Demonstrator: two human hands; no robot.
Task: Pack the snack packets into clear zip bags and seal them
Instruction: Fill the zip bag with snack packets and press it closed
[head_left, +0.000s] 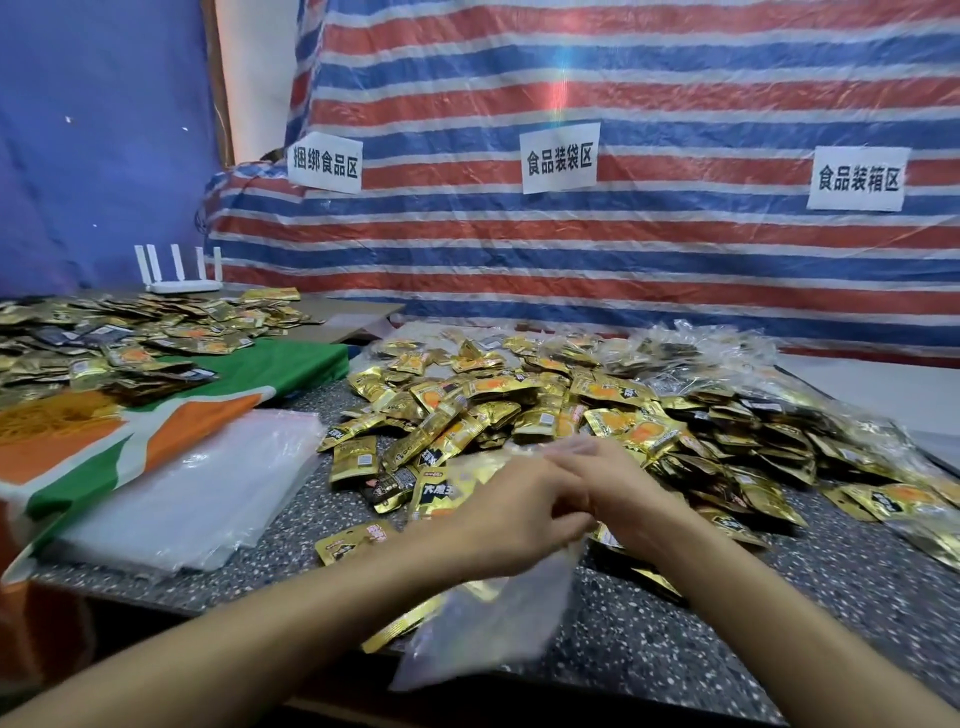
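left sign (324, 163): 捆绑食品区 | middle sign (559, 157): 食品装袋区 | right sign (858, 178): 食品装箱区 | all on striped tarp (519, 249)

Gold snack packets (571, 410) lie heaped in a loose pile at centre. 1 clear zip bag (493, 623) (blurred, gold packets showing inside) tilts in front of it. A stack of empty clear bags (192, 488) lies flat at left.

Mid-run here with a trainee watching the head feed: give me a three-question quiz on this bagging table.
1. True or false: the clear zip bag that the left hand grips is empty.
2. The stack of empty bags lies: A) left of the packet pile; B) right of it; C) on top of it.
3. How many paper signs hang on the striped tarp?
Key: 1 false, gold packets show inside; 2 A; 3 three.
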